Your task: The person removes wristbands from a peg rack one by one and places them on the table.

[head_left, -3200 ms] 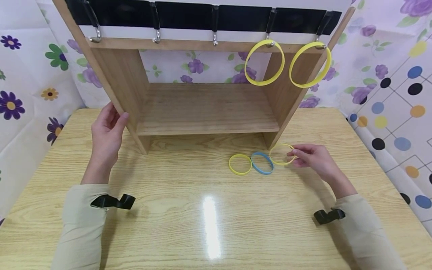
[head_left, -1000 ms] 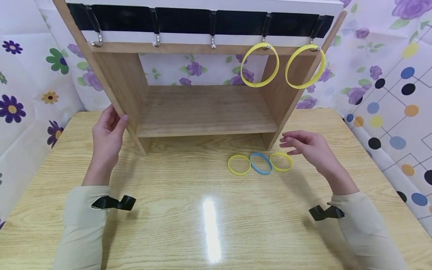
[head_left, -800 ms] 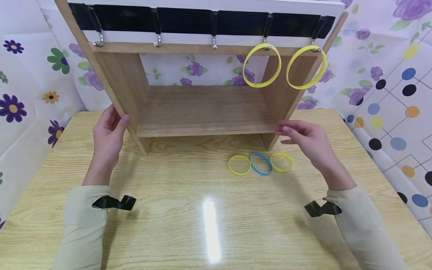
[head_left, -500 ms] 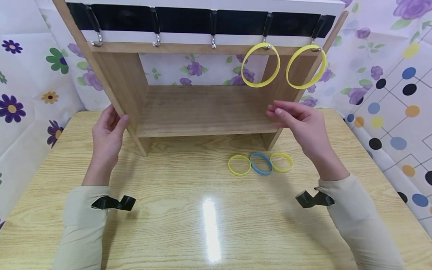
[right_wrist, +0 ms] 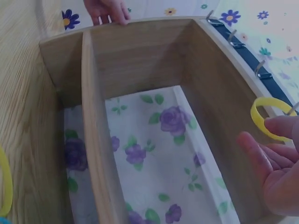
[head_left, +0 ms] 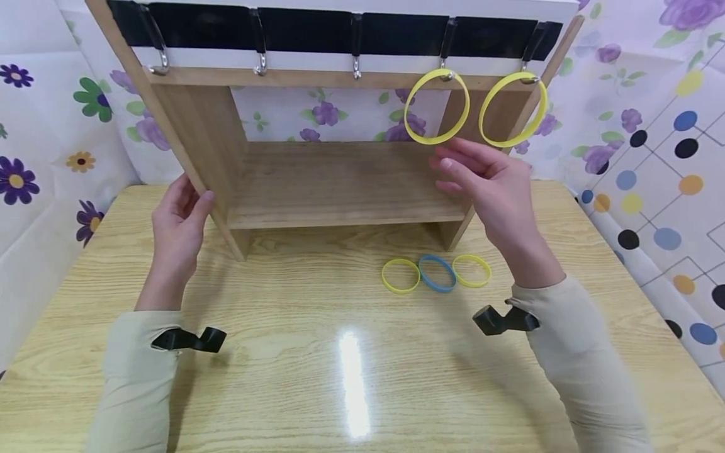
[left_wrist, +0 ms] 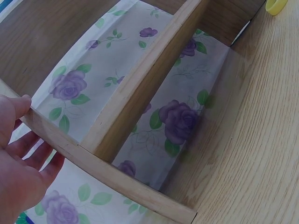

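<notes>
My left hand [head_left: 178, 220] grips the left side panel of a wooden shelf unit [head_left: 345, 223], thumb on its front edge, fingers behind. My right hand [head_left: 498, 189] is raised by the unit's right side, fingers loosely bent and holding nothing. Its fingertips are just below a yellow ring [head_left: 436, 141] on the fourth hook; contact cannot be told. Another yellow ring [head_left: 506, 144] hangs on the rightmost hook. On the table lie a yellow ring [head_left: 400, 291], a blue ring [head_left: 437, 289] and a second yellow ring [head_left: 472, 284], side by side.
A black strip [head_left: 306, 28] with several metal hooks runs along the top of the unit. The three left hooks bear nothing. The wooden table [head_left: 272, 377] stretches in front, with flowered sheeting [head_left: 51, 251] at the left and dotted sheeting [head_left: 668, 207] at the right.
My right hand let go of the right yellow ring, which now lies flat by the blue one. It then rose up and leftward to the hanging rings. My left hand stays put.
</notes>
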Available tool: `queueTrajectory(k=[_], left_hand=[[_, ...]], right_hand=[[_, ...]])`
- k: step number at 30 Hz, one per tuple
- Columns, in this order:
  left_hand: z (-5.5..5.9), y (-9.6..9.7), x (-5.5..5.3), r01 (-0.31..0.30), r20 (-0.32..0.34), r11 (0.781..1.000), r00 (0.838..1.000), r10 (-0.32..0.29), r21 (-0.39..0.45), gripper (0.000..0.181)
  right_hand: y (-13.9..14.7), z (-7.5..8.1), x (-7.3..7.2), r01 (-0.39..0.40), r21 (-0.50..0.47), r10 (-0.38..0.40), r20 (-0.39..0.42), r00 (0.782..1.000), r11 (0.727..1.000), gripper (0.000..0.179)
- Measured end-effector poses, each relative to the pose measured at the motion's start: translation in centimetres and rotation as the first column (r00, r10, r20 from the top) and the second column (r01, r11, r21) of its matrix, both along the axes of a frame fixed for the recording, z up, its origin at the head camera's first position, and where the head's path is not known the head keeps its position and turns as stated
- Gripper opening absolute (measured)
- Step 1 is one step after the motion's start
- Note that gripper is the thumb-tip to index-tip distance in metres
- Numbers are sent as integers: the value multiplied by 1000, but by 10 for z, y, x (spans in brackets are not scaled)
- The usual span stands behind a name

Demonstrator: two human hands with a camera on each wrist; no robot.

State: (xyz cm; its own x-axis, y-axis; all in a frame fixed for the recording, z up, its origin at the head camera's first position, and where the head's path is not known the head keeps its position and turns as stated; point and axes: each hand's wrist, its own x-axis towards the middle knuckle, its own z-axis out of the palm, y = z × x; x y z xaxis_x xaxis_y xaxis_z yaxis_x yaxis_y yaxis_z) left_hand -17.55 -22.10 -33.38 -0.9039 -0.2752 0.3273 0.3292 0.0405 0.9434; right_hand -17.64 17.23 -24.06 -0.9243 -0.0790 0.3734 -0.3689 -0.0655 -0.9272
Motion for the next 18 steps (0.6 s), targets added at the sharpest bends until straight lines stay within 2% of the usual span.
queueTrajectory(k=[5,9,11,18], left_hand=[[1,0,-1,5,-5,1000,1000,-5,-9,48],[1,1,-2,20,-34,999,999,-19,28,47],[0,2,-2,25,-45,998,999,-23,49,47],[-2,0,0,19,-37,999,999,-18,45,47]], right_hand=[[-13,5,-7,6,-50,-3,47,999,999,34],[-20,8,-11,-1,-128,11,76,997,992,27],[-21,8,-12,-7,-175,22,84,996,985,24],[-24,11,-12,-16,-290,44,93,995,957,19]])
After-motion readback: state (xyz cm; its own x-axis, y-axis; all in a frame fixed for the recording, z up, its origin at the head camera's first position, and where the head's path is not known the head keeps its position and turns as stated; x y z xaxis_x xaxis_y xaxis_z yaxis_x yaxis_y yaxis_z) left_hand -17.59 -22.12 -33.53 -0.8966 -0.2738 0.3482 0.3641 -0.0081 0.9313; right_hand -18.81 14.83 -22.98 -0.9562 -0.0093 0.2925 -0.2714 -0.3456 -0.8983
